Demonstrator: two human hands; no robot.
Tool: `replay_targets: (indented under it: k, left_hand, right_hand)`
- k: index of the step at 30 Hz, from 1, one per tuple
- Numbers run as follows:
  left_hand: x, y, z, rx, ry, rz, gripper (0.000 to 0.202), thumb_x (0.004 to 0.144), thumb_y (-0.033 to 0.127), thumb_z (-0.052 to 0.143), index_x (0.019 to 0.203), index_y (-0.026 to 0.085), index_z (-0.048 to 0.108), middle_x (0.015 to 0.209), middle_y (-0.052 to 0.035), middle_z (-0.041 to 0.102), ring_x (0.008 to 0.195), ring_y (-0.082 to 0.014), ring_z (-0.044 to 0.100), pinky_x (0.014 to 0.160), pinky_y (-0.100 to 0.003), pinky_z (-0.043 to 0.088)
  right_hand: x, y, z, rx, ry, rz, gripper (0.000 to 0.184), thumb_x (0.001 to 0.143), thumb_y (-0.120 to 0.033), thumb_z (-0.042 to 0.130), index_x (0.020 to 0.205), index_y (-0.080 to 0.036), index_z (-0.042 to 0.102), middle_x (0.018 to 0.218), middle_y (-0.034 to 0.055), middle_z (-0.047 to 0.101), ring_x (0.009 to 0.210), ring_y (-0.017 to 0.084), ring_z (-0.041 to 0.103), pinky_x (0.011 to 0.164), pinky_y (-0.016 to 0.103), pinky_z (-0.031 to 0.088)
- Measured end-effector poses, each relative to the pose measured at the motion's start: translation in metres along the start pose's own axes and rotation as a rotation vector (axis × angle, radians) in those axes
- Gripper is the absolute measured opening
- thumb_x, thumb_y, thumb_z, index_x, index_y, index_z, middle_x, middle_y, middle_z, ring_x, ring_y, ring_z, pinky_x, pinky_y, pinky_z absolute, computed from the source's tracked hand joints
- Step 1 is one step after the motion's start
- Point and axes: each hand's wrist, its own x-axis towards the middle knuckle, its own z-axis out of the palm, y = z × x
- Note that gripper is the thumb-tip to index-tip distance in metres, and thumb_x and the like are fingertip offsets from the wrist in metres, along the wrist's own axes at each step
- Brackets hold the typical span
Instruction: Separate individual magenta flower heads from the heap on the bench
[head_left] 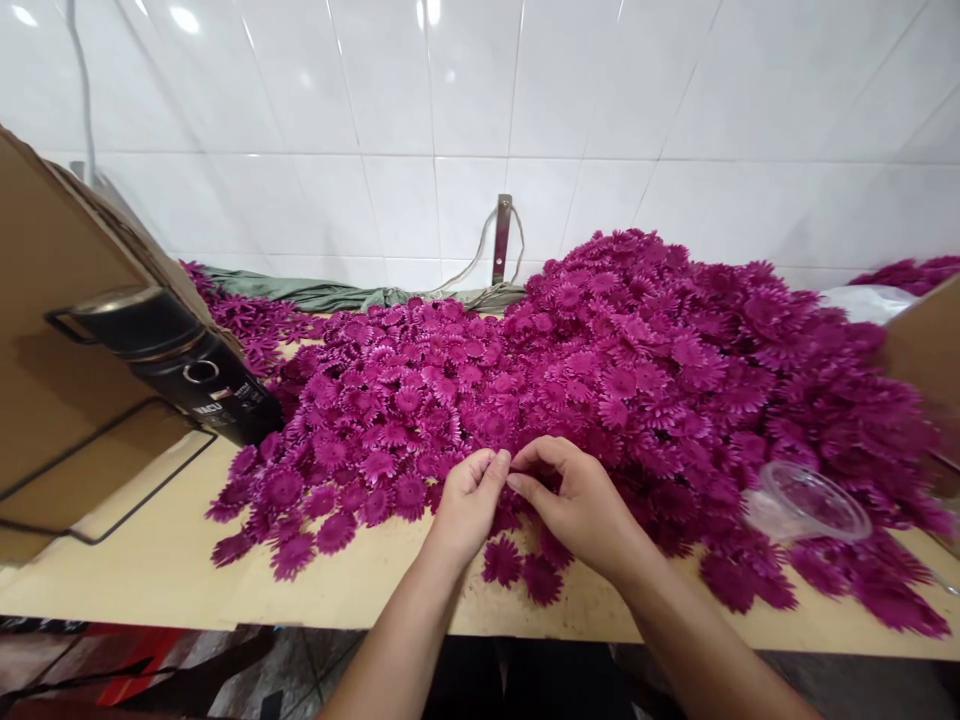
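Both hands meet over the front of a big heap of magenta artificial flower heads [420, 400]. My left hand [471, 497] is closed, thumb pressed against the curled fingers. Right beside it, my right hand [566, 492] pinches with thumb and index finger, its tips almost touching the left thumb. Whatever lies between the fingertips is too small to make out. Just below the hands, loose flower heads [502, 562] rest near the table's front edge.
A black vacuum bottle [195, 365] leans by a cardboard box [67, 330] and a black wire frame [150, 497] on the left. On the right, a clear plastic tub [814, 500] sits among the flowers. A metal bracket [502, 240] stands against the white tiled wall [390, 90].
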Motion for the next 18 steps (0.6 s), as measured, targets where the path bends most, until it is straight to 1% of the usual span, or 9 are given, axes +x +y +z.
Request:
replay_targets:
  k: [3,7,10,11,12,13,15,17,18]
  left_hand:
    - [0.0,0.001,0.003,0.004,-0.016,0.008,0.048,0.065,0.062,0.054,0.055,0.019,0.034,0.053,0.0073,0.027,0.051,-0.0077,0.025,0.048,-0.022,0.023]
    - [-0.003,0.003,0.004,0.008,0.022,0.05,0.046,0.065,0.057,0.058,0.057,0.02,0.034,0.052,0.0078,0.028,0.049,-0.0076,0.025,0.046,-0.021,0.022]
    - [-0.011,0.001,0.002,0.029,0.032,0.073,0.039,0.068,0.051,0.06,0.058,0.019,0.04,0.054,0.0058,0.035,0.053,-0.0091,0.032,0.051,-0.022,0.029]
    - [-0.014,0.001,0.001,0.04,0.03,0.071,0.036,0.068,0.049,0.06,0.059,0.019,0.043,0.055,0.0047,0.038,0.055,-0.01,0.036,0.053,-0.022,0.031]
    - [-0.016,0.0,-0.001,0.041,0.028,0.06,0.034,0.068,0.048,0.061,0.059,0.018,0.046,0.057,0.0037,0.041,0.058,-0.0108,0.039,0.056,-0.023,0.033]
    - [-0.018,0.0,-0.001,0.028,0.027,0.04,0.033,0.067,0.047,0.062,0.061,0.018,0.048,0.057,0.0031,0.043,0.059,-0.0112,0.04,0.057,-0.023,0.034]
    - [-0.017,0.001,-0.002,-0.043,0.022,0.002,0.032,0.065,0.047,0.065,0.065,0.017,0.052,0.059,0.0027,0.047,0.059,-0.0111,0.042,0.058,-0.023,0.035]
    - [-0.013,0.004,-0.001,-0.116,0.001,-0.007,0.035,0.062,0.048,0.066,0.069,0.016,0.055,0.061,0.0023,0.049,0.059,-0.0105,0.042,0.058,-0.023,0.035]
    - [-0.011,0.005,0.0,-0.14,-0.011,-0.004,0.036,0.061,0.048,0.066,0.068,0.015,0.055,0.06,0.0024,0.05,0.058,-0.01,0.042,0.058,-0.022,0.035]
  right_hand:
    - [0.001,-0.002,0.005,-0.034,0.089,0.021,0.01,0.074,-0.015,0.05,0.066,-0.019,0.054,0.065,0.0002,0.058,0.065,0.015,0.054,0.061,0.028,0.042]
    - [0.01,-0.004,0.007,-0.084,0.206,-0.023,0.012,0.075,-0.014,0.047,0.066,-0.019,0.053,0.065,0.0007,0.058,0.064,0.015,0.053,0.06,0.027,0.04]
    - [0.032,0.006,-0.01,-0.194,0.468,-0.057,0.015,0.076,-0.016,0.043,0.065,-0.019,0.052,0.063,0.0026,0.057,0.062,0.016,0.053,0.062,0.029,0.042]
    - [0.041,0.011,-0.019,-0.227,0.594,-0.037,0.015,0.075,-0.017,0.043,0.064,-0.019,0.052,0.063,0.0036,0.057,0.061,0.017,0.053,0.062,0.031,0.043]
    - [0.05,0.015,-0.028,-0.234,0.669,-0.008,0.012,0.075,-0.019,0.044,0.068,-0.018,0.054,0.065,0.0044,0.058,0.061,0.018,0.053,0.063,0.033,0.044]
    - [0.056,0.018,-0.035,-0.252,0.685,-0.011,0.01,0.074,-0.02,0.047,0.075,-0.017,0.057,0.071,0.0064,0.061,0.065,0.02,0.055,0.066,0.035,0.045]
    - [0.061,0.019,-0.042,-0.316,0.645,-0.083,0.02,0.073,-0.021,0.051,0.091,-0.015,0.059,0.091,0.012,0.063,0.086,0.025,0.057,0.078,0.042,0.044]
    - [0.053,0.011,-0.039,-0.367,0.546,-0.195,0.026,0.075,-0.019,0.05,0.099,-0.015,0.058,0.106,0.0139,0.061,0.103,0.027,0.052,0.089,0.047,0.039]
    - [0.045,0.006,-0.034,-0.369,0.485,-0.246,0.025,0.077,-0.017,0.048,0.099,-0.016,0.059,0.107,0.0132,0.061,0.105,0.026,0.05,0.092,0.047,0.037]
